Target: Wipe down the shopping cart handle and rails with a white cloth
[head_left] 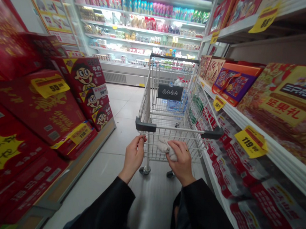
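Observation:
A wire shopping cart (178,130) stands right in front of me, its dark handle ends at the left and right of the near bar. My left hand (134,155) is closed at the near left corner of the basket, fingertips curled on the wire below the handle. In my right hand (180,161) is a crumpled whitish cloth (163,145), pressed up to the wire of the near basket wall. The fingers are wrapped round it and hide part of it. A ring shows on one finger.
Red gift boxes (45,110) with yellow price tags are stacked at the left. Along the right run shelves with boxed snacks (287,103) and red-and-white packs, close beside the cart. A lit refrigerated display (127,72) stretches across the back. Tiled floor (122,105) shows left of the cart.

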The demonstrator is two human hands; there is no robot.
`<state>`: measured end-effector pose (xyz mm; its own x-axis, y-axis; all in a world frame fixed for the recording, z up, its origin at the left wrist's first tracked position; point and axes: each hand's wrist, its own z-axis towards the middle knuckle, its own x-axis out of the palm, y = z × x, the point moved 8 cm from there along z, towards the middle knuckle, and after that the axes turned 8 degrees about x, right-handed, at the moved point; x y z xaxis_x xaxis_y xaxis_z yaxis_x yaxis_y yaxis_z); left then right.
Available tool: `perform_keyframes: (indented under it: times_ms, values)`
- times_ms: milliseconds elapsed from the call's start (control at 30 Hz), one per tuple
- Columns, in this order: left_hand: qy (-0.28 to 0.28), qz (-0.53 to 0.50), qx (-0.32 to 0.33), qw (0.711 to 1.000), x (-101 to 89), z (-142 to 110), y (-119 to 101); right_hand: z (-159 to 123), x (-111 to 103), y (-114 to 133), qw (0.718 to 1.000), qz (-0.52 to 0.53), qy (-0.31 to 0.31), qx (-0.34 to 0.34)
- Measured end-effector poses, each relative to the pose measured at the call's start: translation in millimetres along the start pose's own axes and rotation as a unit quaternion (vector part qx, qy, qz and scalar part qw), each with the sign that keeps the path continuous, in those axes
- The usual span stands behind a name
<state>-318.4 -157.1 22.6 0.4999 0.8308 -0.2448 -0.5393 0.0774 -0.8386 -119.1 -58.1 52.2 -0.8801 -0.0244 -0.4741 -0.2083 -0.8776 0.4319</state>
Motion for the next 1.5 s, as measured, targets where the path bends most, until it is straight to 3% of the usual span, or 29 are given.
perform_keyframes:
  times_ms: [133, 333, 567, 767, 967, 1167, 1400, 1500]
  values:
    - [-0.001, 0.002, 0.006, 1.000, -0.7, -0.3, -1.6, -5.0, 11.3, 4.9, 0.999, -0.027, 0.031, -0.017]
    - [-0.005, 0.007, 0.003, 1.000, -1.8, -0.9, -3.4, 0.7, -11.8, 3.1, 0.999, -0.006, -0.046, -0.007]
    - [-0.003, 0.008, 0.000, 1.000, -1.7, -0.8, -4.8, -6.3, 8.7, 4.5, 0.998, -0.045, 0.041, -0.022]
    - [-0.006, 0.008, -0.001, 1.000, -2.6, -2.0, -1.9, -1.7, -10.1, -1.6, 1.000, -0.020, -0.019, -0.011]
    - [-0.007, 0.007, 0.000, 1.000, -2.0, -1.1, -2.8, -6.2, 5.2, -2.5, 0.998, -0.046, 0.044, -0.008]
    - [-0.007, 0.006, 0.001, 1.000, -1.8, -1.5, -0.3, -0.7, -14.0, -0.7, 0.999, -0.030, -0.028, -0.005]
    - [-0.007, 0.010, 0.002, 1.000, -1.7, -1.6, 0.6, -4.7, 2.1, -1.5, 0.999, -0.036, 0.037, -0.004]
    - [-0.007, 0.011, 0.003, 1.000, -1.8, -1.6, 0.6, -2.4, -7.2, -2.5, 1.000, -0.021, 0.000, 0.002]
